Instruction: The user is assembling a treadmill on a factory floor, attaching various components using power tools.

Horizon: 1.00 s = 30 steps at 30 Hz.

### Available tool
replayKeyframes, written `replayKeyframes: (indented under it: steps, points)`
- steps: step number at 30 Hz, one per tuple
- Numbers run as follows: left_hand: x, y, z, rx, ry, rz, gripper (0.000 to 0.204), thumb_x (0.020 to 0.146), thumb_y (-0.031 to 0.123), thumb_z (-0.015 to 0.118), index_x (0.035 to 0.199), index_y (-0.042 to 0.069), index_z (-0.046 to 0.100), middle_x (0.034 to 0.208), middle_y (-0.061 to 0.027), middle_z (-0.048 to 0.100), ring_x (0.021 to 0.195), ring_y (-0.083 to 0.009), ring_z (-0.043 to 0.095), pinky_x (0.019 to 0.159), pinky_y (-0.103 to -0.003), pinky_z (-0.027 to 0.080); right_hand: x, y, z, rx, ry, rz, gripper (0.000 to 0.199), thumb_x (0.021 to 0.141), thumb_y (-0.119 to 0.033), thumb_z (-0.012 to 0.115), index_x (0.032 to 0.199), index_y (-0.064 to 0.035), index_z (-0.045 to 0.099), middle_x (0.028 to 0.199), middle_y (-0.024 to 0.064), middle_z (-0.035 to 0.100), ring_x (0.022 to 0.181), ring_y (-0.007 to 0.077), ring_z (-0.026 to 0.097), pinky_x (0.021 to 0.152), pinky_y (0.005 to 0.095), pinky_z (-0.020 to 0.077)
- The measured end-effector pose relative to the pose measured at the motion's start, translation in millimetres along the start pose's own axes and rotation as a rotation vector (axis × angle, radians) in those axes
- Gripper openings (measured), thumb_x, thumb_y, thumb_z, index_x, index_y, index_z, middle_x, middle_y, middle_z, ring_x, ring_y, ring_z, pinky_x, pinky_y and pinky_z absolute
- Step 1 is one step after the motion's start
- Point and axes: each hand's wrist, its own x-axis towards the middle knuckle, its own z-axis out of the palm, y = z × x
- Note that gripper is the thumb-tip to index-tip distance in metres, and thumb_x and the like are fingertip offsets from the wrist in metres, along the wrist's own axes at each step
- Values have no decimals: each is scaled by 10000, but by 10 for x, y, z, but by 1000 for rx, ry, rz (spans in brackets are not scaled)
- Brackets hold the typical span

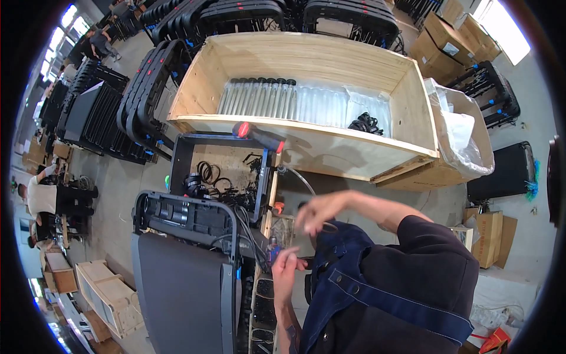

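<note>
My right hand (321,212) is raised in front of my navy apron (339,251), its fingers curled downward and slightly smeared. A dark loop shows beside it, and I cannot make out whether the fingers hold it. Lower down, my left hand (285,268) is closed, with its fingertips at a small dark piece partly hidden against the apron. Beside that hand lies a blue-and-red tool (273,252) on a narrow wooden ledge. Past it stands a treadmill (183,289) with a grey deck, a black frame, an exposed motor section (171,211) and loose black cables (252,233).
A black tray (188,144) holds black rings and small hardware. A red-and-black power screwdriver (259,138) lies across its corner by a wooden crate (283,121) of wrapped tubes. Treadmill frames (156,88) stand stacked behind. A lined carton (466,133) adjoins the crate. Other people work far left.
</note>
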Motion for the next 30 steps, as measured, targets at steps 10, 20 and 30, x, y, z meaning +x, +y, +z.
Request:
replayKeyframes:
  steps: [10,20,30]
  points:
    - [3920,1419,917,428,301,351,240,1021,166,588,1195,13,654,971,-109,696,855,-163,656,808,-318,516,1156,1160,-4448,941,925,-234,354,950,-238,685,1188,15,617,1037,126,707,823,198,703,737,341,603]
    - [5124,934,1413,1327,263,390,167,925,271,696,990,120,668,726,-16,586,732,-192,602,694,-348,464,3161,3130,-4953,375,1047,530,336,764,-266,813,930,4,702,763,96,676,589,199,637,487,317,522]
    - [4995,914,1287,1124,353,525,107,888,171,689,980,117,688,799,-37,651,795,-253,650,724,-382,494,1805,1849,-4740,644,1093,157,692,779,-263,817,1300,58,493,912,95,675,784,180,666,704,328,565]
